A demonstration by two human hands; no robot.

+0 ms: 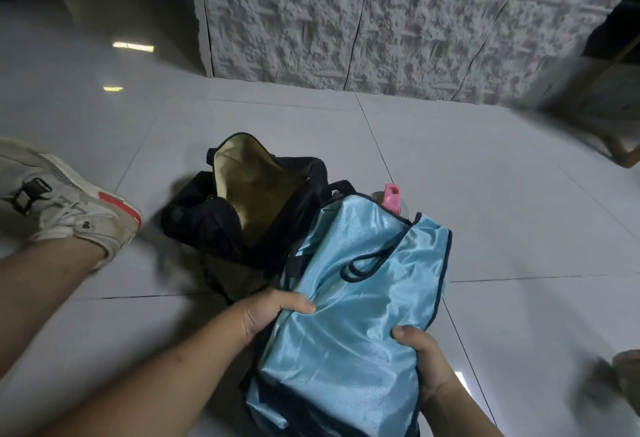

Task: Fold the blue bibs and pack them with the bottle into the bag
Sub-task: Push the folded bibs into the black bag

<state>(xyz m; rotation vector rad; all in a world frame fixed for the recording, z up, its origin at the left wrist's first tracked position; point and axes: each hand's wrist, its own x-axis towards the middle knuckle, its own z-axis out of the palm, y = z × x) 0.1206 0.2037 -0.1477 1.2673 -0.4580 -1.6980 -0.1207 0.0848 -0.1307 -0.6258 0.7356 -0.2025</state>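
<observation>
gripping shiny folded blue bibs [349,315], both hands beside open black bag [249,201].

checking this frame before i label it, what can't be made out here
- Bottle: only its pink cap shows in the head view; the folded blue bibs cover the body.
- Bib count: the layers overlap, and the bottom edge cuts off the stack.
- Left hand and right hand: the fingers go under the bibs, only the thumbs show.
- Bag: its inside is dark; contents unclear.
- Sneaker: motion-blurred.

Light-blue bibs [349,315] navy-trimmed; black bag [221,222], tan lining; pink-capped bottle [392,198].
</observation>
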